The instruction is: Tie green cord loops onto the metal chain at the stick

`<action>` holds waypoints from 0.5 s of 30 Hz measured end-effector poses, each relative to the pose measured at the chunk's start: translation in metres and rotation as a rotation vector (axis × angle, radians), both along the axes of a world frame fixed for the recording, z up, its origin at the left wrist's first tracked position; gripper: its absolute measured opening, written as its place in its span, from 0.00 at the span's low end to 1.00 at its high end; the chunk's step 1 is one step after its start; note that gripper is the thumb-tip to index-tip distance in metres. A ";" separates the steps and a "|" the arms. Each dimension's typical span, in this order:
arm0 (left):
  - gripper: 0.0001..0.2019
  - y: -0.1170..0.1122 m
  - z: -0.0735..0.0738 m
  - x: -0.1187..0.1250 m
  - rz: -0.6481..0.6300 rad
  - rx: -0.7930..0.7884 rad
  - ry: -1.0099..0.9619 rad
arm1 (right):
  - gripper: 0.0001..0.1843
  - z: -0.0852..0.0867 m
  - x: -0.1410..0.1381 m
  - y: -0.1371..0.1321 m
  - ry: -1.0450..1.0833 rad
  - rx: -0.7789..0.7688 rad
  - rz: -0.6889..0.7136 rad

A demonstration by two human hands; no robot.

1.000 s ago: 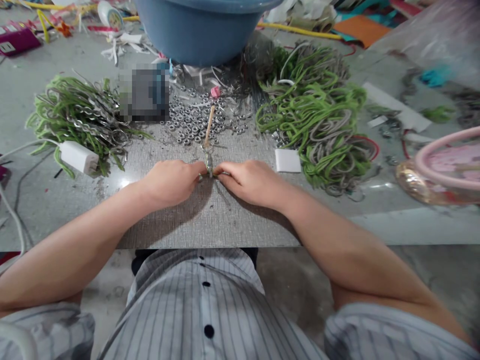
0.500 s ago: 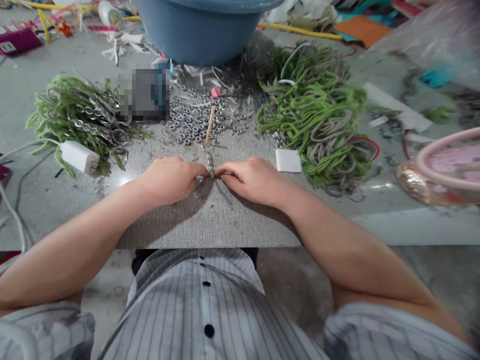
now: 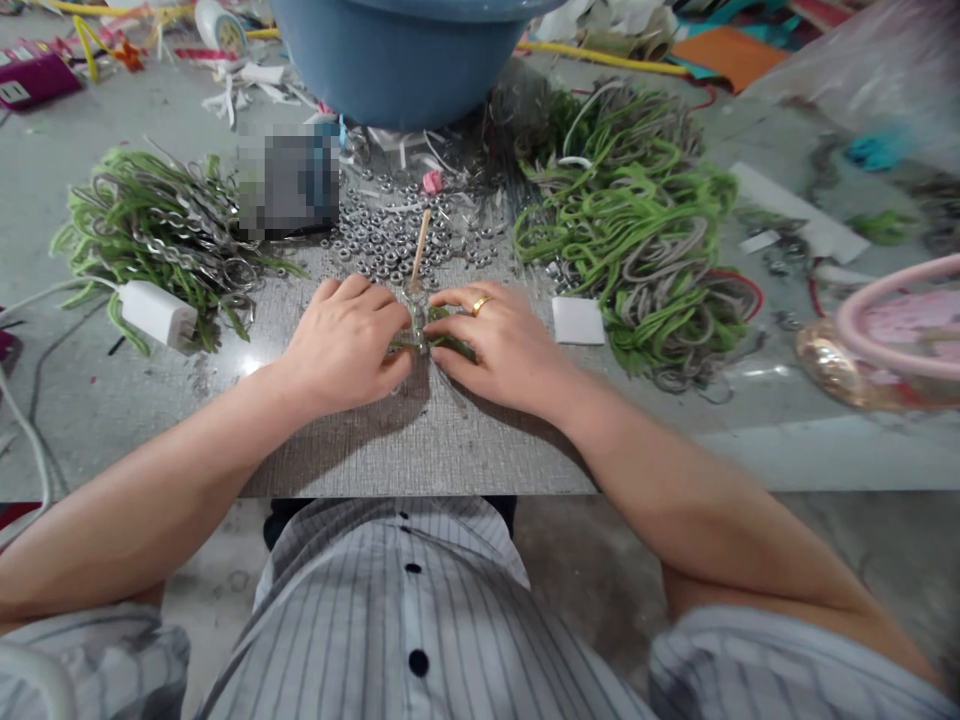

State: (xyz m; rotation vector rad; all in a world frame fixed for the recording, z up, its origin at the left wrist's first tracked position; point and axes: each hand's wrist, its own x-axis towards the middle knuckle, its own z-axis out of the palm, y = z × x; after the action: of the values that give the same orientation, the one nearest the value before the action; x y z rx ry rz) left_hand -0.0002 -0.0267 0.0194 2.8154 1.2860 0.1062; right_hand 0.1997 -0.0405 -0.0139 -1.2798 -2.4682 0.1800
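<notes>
My left hand (image 3: 346, 342) and my right hand (image 3: 504, 345) face each other just above the table, on either side of a short strip of cord strung with metal nuts (image 3: 418, 326). Green cord (image 3: 456, 338) shows between the thumb and fingers of the right hand. A little of it also appears at the left hand's fingertips, where both thumbs are bent toward the strip. A thin wooden stick (image 3: 421, 248) stands at the strip's far end. The left fingers partly hide what they hold.
Loose metal nuts (image 3: 382, 235) lie scattered beyond the hands, before a blue basin (image 3: 397, 70). Green and grey cords with metal pieces (image 3: 150, 225) are heaped left; a larger cord pile (image 3: 637, 230) lies right. Nearby are a white plug (image 3: 159, 312) and a white square (image 3: 577, 321).
Both hands have shifted slightly away from me and turned, with the fingers rising and spreading from a tight pinch at the strip's near end. Green cord now shows between them.
</notes>
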 end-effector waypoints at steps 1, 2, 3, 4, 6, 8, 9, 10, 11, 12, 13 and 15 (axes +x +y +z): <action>0.14 0.000 -0.002 0.000 -0.004 0.006 -0.014 | 0.13 0.000 -0.001 0.000 -0.005 0.011 -0.009; 0.14 0.000 -0.004 0.001 -0.012 0.005 -0.021 | 0.12 -0.001 -0.001 0.000 -0.013 0.015 -0.016; 0.13 0.001 -0.005 0.001 -0.021 -0.002 -0.022 | 0.12 -0.001 -0.002 0.000 -0.024 0.015 -0.020; 0.13 0.001 -0.007 0.002 -0.030 -0.014 -0.019 | 0.12 -0.001 -0.002 0.000 -0.037 0.012 -0.021; 0.13 0.002 -0.011 0.004 -0.044 -0.041 -0.015 | 0.12 -0.001 -0.003 0.000 -0.059 0.012 -0.023; 0.13 0.003 -0.015 0.005 -0.054 -0.066 -0.012 | 0.13 0.000 -0.004 -0.001 -0.076 0.022 -0.031; 0.13 0.004 -0.016 0.005 -0.058 -0.075 -0.011 | 0.13 0.000 -0.004 -0.001 -0.082 0.032 -0.037; 0.13 0.004 -0.018 0.005 -0.063 -0.081 -0.011 | 0.14 0.001 -0.005 -0.002 -0.086 0.042 -0.041; 0.13 0.005 -0.019 0.005 -0.068 -0.085 -0.013 | 0.14 0.001 -0.005 -0.002 -0.090 0.054 -0.044; 0.13 0.005 -0.019 0.005 -0.071 -0.090 -0.016 | 0.14 0.002 -0.005 -0.003 -0.095 0.064 -0.045; 0.13 0.005 -0.019 0.005 -0.064 -0.100 -0.016 | 0.14 0.002 -0.005 -0.004 -0.101 0.075 -0.045; 0.13 0.003 -0.018 0.005 -0.029 -0.140 0.002 | 0.14 0.003 -0.006 -0.006 -0.116 0.096 -0.047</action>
State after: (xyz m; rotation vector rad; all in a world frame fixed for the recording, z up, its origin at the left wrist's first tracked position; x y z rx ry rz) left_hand 0.0046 -0.0238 0.0018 2.7156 1.2017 0.0112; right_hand 0.1937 -0.0465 -0.0112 -1.3403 -2.5066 -0.0244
